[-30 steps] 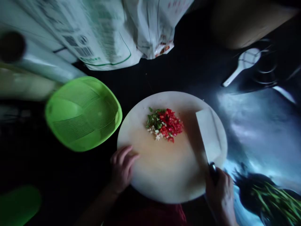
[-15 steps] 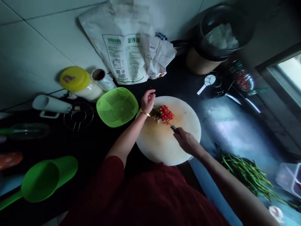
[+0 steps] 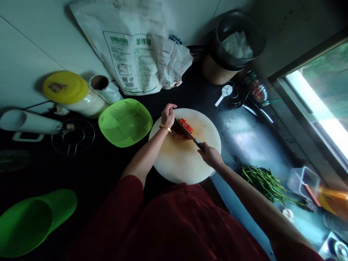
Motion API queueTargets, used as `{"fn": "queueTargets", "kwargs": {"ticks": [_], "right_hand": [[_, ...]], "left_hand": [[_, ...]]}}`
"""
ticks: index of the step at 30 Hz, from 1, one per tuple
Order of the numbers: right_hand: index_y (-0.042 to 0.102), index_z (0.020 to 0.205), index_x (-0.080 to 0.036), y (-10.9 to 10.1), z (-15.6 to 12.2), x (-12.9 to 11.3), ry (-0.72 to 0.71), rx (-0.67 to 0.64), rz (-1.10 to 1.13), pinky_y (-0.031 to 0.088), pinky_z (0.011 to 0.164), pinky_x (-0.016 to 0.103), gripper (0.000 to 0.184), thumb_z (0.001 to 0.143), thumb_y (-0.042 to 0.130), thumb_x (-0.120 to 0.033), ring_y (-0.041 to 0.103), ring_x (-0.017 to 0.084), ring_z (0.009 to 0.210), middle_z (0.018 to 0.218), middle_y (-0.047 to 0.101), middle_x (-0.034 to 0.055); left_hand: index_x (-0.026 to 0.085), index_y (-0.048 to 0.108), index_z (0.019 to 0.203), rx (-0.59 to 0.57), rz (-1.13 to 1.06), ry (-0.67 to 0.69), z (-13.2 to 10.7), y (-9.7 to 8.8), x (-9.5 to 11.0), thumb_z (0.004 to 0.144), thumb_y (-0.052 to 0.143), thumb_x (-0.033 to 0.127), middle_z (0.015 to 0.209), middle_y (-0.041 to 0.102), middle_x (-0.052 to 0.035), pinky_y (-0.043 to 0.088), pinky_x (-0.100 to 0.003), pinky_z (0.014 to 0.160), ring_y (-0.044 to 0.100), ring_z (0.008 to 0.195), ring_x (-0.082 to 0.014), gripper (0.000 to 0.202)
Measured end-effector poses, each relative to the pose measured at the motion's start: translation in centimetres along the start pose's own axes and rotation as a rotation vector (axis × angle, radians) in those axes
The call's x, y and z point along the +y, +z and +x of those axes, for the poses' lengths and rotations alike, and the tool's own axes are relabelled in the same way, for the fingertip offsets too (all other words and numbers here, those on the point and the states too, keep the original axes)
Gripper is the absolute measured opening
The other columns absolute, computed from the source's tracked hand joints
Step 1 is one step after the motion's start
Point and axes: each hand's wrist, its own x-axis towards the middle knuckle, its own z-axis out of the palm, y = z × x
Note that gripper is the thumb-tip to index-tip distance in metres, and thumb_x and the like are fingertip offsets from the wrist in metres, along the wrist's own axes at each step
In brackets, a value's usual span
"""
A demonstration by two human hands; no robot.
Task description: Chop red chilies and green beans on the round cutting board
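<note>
A round pale cutting board (image 3: 185,166) lies on the dark counter in front of me. A small pile of chopped red and green peppers (image 3: 185,125) sits near its far edge. My right hand (image 3: 210,156) is closed round the black handle of a cleaver (image 3: 182,129), whose blade lies tilted against the pile. My left hand (image 3: 168,115), with a gold bangle on the wrist, is cupped with curled fingers at the far side of the pile, beside the blade; whether it holds anything is hidden.
A green plastic strainer basket (image 3: 125,121) sits left of the board. Behind stand a large printed bag (image 3: 136,54), a yellow-lidded tub (image 3: 65,88) and a dark pot (image 3: 233,40). Green beans (image 3: 265,183) lie at right. A green scoop (image 3: 32,221) lies at lower left.
The view pulled back from close over the board. My left hand went from the board's near edge to the far side of the pile, and the cleaver swung in against the peppers.
</note>
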Motion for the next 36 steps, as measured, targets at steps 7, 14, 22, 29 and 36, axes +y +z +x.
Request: {"fn": "queueTargets", "kwargs": {"ticks": [7,14,22,29,36], "right_hand": [[0.047,0.116,-0.018,-1.9,-0.8,-1.4,-0.088,0.0,-0.107,0.038,0.061,0.027,0.027,0.094,0.045,-0.033,0.066,0.024,0.082,0.093,0.068,0.0108],[0.048,0.119,-0.018,-3.3,0.4,0.2,-0.15,0.04,-0.13,0.042,0.066,0.028,0.028,0.096,0.041,-0.032,0.066,0.023,0.084,0.096,0.067,0.0108],[0.048,0.122,-0.018,-2.6,2.1,2.5,-0.125,0.055,-0.139,0.042,0.066,0.028,0.028,0.097,0.035,-0.025,0.065,0.021,0.083,0.096,0.067,0.0115],[0.051,0.12,-0.021,-6.2,3.2,2.4,-0.19,0.118,-0.17,0.043,0.068,0.029,0.029,0.094,0.037,-0.023,0.065,0.023,0.086,0.095,0.067,0.011],[0.051,0.118,-0.02,-3.0,4.0,3.2,-0.117,0.083,-0.126,0.043,0.065,0.028,0.027,0.095,0.036,-0.022,0.066,0.022,0.083,0.094,0.068,0.0094]], "left_hand": [[0.018,0.058,0.072,0.046,-0.023,-0.081,0.2,-2.0,-0.9,0.084,0.042,0.01,0.045,0.039,0.0042,0.032,-0.023,0.048,0.038,0.043,-0.0116,0.021],[0.019,0.057,0.075,0.164,-0.002,-0.059,-0.2,-1.6,0.2,0.084,0.041,0.011,0.044,0.038,0.0055,0.031,-0.023,0.049,0.038,0.042,-0.0114,0.02],[0.02,0.054,0.071,0.149,0.008,-0.089,-0.5,0.1,-0.1,0.082,0.038,0.008,0.042,0.039,0.0053,0.033,-0.023,0.049,0.04,0.042,-0.0115,0.023],[0.019,0.054,0.073,0.207,-0.01,-0.14,1.8,0.2,0.1,0.078,0.035,0.006,0.044,0.039,0.0056,0.033,-0.021,0.049,0.04,0.043,-0.0112,0.023],[0.019,0.053,0.072,0.145,0.022,-0.061,1.1,0.9,0.3,0.08,0.035,0.004,0.043,0.038,0.0051,0.033,-0.022,0.05,0.041,0.043,-0.012,0.025]]}}
